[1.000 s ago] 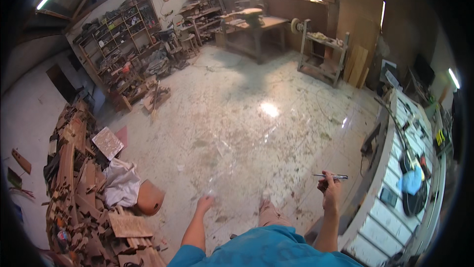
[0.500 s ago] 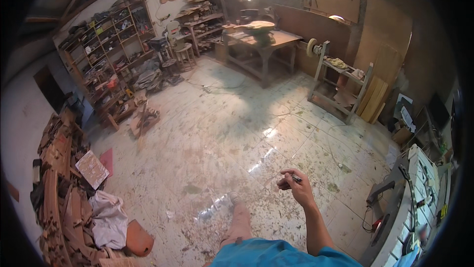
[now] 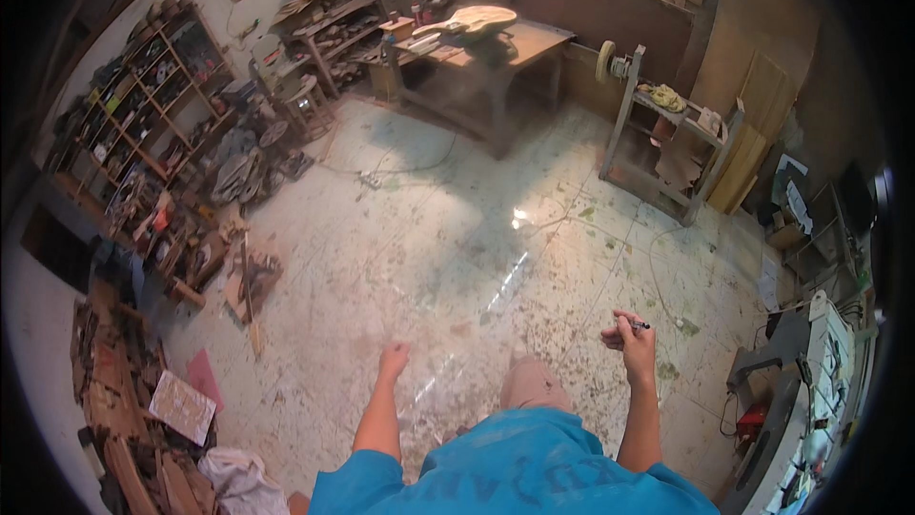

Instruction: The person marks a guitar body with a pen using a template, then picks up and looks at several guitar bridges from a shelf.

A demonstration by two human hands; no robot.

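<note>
My right hand (image 3: 634,351), raised ahead of my body over the floor, is closed around a dark, slim pen (image 3: 641,325) with a light band, which sticks out sideways past the fingers. To the left, my left hand (image 3: 394,361) hangs low over the tiles, touching nothing that I can see. Its fingers are blurred and turned away, so their pose is unclear. Well beyond both hands, a pale wooden guitar body (image 3: 469,21) lies on the wooden workbench (image 3: 541,42).
A cable (image 3: 405,172) trails over the dusty tiled floor (image 3: 381,248). At left are cluttered shelves (image 3: 152,86) and a wood scrap pile (image 3: 119,410). A wooden stand with a wheel (image 3: 607,61) is at far right. A long cluttered bench (image 3: 810,391) lines the near right.
My left arm has come into view. The view has shifted forward and turned, so the workbench sits nearer. My right hand still holds the pen, now farther right in the picture.
</note>
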